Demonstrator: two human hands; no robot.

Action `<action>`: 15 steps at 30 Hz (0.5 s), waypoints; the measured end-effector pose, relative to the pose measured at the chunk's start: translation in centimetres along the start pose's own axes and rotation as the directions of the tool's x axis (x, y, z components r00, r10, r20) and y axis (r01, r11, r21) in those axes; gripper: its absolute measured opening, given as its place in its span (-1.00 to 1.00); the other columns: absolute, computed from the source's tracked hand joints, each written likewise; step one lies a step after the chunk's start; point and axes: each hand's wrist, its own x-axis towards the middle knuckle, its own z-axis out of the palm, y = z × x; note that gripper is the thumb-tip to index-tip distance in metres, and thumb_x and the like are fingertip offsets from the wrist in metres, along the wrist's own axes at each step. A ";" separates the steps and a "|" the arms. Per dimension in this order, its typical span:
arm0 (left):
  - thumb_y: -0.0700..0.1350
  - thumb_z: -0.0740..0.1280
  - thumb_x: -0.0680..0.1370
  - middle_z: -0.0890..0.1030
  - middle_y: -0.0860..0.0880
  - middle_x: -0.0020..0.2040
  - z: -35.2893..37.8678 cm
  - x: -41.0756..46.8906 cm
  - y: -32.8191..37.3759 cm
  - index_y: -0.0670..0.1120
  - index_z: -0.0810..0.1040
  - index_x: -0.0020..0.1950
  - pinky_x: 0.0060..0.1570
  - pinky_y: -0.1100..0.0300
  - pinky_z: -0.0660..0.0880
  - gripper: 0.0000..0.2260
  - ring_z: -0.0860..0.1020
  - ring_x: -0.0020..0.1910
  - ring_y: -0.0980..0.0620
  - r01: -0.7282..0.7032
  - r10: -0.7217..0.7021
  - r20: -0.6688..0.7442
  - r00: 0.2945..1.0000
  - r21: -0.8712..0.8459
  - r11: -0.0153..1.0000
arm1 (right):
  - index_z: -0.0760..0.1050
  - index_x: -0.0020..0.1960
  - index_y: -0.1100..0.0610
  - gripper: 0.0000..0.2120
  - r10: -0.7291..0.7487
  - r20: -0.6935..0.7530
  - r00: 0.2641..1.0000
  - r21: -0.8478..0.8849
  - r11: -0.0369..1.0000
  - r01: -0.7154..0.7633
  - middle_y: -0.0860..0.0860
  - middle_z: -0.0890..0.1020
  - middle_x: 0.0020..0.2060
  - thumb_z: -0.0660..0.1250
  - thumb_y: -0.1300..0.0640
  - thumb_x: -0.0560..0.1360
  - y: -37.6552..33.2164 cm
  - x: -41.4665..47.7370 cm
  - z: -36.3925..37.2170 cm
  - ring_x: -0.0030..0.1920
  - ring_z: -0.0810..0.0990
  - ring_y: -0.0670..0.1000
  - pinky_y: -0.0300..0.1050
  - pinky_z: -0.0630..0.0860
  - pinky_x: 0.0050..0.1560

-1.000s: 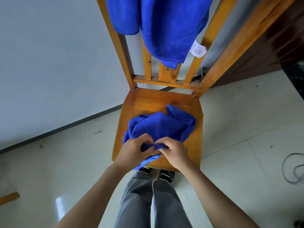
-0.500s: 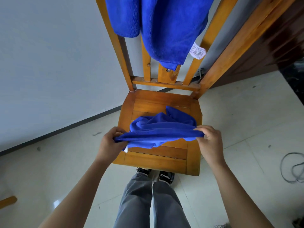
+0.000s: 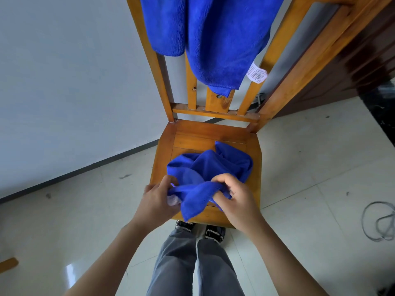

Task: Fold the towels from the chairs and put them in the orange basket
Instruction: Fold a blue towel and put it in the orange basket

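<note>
Near: left hand [image 3: 159, 199] gripping left end of blue towel [image 3: 213, 165], fingers curling round cloth. Right hand [image 3: 237, 199] pinching its right part, one corner hanging down in front. Towel lying bunched on chair seat [image 3: 192, 137]. Farther: second blue towel [image 3: 213, 39] hanging over backrest, white label showing.

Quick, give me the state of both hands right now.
Left hand: closed, gripping the near edge of the blue towel.
Right hand: closed, fingers curled round the same blue towel.
</note>
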 end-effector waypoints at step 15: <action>-0.18 0.32 0.41 0.64 0.19 -0.33 -4.4 0.3 1.4 0.00 0.59 -0.21 -0.23 0.38 0.48 -0.90 0.54 -0.31 0.22 0.093 -0.156 -0.092 0.983 -0.484 0.870 | 0.53 -0.01 0.10 -0.85 0.146 -0.278 0.950 -0.313 0.921 -0.233 -0.14 0.55 -0.24 0.41 0.13 0.43 0.8 2.5 -5.0 -0.16 0.52 -0.07 -0.38 0.35 -0.28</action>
